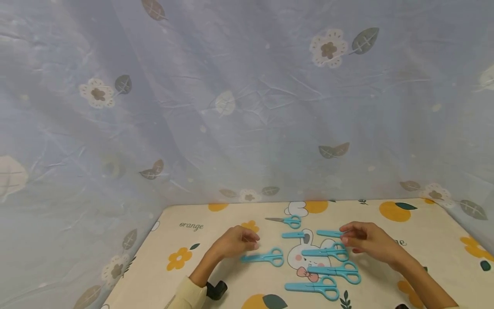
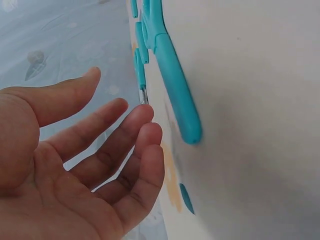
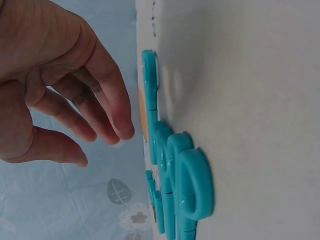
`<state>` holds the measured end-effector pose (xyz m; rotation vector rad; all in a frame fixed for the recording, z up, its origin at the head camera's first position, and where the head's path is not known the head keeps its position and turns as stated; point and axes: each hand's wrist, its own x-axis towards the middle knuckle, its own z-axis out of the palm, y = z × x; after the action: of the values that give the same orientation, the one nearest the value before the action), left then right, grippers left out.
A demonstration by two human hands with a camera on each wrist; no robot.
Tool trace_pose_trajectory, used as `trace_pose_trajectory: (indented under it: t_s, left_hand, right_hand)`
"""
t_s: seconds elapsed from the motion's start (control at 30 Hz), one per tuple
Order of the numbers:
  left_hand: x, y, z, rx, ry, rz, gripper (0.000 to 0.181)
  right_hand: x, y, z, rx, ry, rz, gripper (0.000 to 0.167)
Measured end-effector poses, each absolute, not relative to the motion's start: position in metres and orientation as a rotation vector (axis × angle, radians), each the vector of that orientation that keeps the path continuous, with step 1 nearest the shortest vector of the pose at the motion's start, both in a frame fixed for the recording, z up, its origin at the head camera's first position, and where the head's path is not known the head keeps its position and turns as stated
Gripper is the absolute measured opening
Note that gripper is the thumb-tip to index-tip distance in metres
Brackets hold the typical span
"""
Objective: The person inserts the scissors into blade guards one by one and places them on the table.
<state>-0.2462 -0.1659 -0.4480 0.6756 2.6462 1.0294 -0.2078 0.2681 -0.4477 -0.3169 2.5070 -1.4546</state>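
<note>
My left hand (image 1: 236, 242) hovers over the left of the table, fingers loosely bent and holding nothing. Just right of and below it lies a pair of blue scissors with a blue blade cover (image 1: 255, 258). My right hand (image 1: 368, 242) hangs, also holding nothing, over the handle end of another pair of blue scissors (image 1: 327, 233), partly hiding it. Below that, several covered scissors lie stacked in a column, among them a middle pair (image 1: 324, 270) and a front pair (image 1: 305, 287). At the back are scissors with bare blades (image 1: 275, 219) and a loose blade cover (image 1: 292, 235).
A cream cloth (image 1: 216, 219) printed with oranges, flowers and a rabbit covers the table. Behind and along both sides hangs a pale patterned curtain (image 1: 247, 150). A dark wrist strap (image 1: 217, 290) sits on the left forearm.
</note>
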Motion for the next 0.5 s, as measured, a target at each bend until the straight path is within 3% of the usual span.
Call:
trace_pose_trajectory:
  t_s: [0.5]
  left_hand:
    - [-0.262, -0.130, -0.435, 0.803, 2.675, 1.004, 0.029]
  right_hand:
    - [-0.230, 0.237, -0.436, -0.601, 2.708, -1.265, 0.047]
